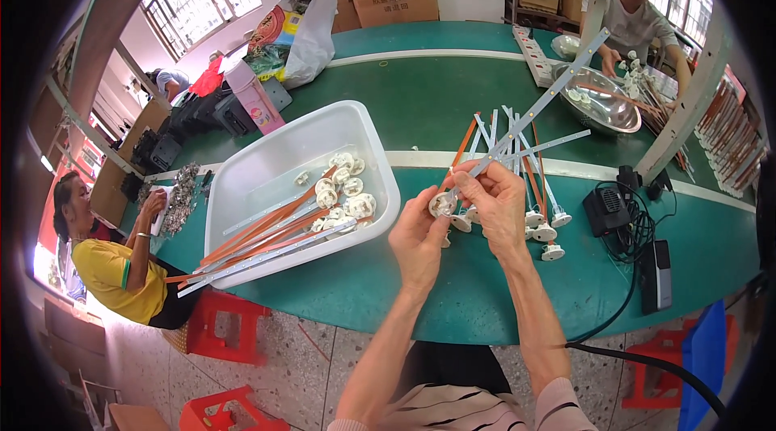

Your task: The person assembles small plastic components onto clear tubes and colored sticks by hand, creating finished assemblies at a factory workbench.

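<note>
1. Two hands meet above the near counter [339,302]: the left hand [414,241], curled, grips a round white fitting [441,204] between thumb and fingers.
2. The right hand [495,204] pinches a long silver strip [550,91] by its near end, beside that fitting.
3. Just right, more strips with white fittings [545,233] lie on the counter.
4. Left, a white tub [386,176] holds similar pieces.
5. Far right sits a metal bowl [616,114].

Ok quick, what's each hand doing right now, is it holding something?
Left hand: closed, holding a round white plastic cap.
Right hand: closed, pinching a long grey LED strip near its lower end.
</note>
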Demonstrator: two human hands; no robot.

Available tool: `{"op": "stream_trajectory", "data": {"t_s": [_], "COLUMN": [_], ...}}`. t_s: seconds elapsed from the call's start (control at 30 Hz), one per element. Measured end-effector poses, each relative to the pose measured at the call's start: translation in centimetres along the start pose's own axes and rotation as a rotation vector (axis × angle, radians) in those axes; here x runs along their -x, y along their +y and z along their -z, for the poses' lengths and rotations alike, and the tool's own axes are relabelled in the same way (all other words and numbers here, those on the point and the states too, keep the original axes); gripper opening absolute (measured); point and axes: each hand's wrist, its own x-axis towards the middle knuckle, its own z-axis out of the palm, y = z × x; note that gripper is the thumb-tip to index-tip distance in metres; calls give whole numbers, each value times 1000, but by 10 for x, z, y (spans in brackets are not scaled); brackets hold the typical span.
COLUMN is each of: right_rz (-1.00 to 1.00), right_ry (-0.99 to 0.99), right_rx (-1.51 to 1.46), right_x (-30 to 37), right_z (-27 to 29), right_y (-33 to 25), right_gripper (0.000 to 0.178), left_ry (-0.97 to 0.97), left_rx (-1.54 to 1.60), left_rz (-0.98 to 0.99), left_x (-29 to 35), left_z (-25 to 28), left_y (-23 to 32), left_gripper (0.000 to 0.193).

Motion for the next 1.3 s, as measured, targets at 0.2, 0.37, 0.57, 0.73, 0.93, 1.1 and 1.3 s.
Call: {"op": "stream_trajectory", "data": {"t_s": [0.2,0.37,0.57,0.73,0.93,1.1,1.3], "right_rz": [-5,-15,29,24,16,13,37], "right_ry": [9,9,-18,-41,-50,-44,-99], "right_rx": [-69,-113,-9,7,-15,-25,-47], "right_x": [1,3,4,4,5,4,2], "right_z": [5,6,6,8,9,10,15], "right_y": [-5,-7,-7,-8,-12,-10,-9], "right_gripper": [16,19,17,17,17,18,23], "left_ry": [-16,-56,-57,-52,-147,-129,-152], "left_rx": [192,329,292,319,290,250,326], "left_rz": [104,165,102,129,70,2,107], "left_x": [-4,-6,-3,-4,-5,-7,-6], "left_z": [3,2,-1,-1,2,3,4], "left_y": [-1,2,4,5,1,-1,1], "left_gripper": [38,44,50,48,44,41,38]}}
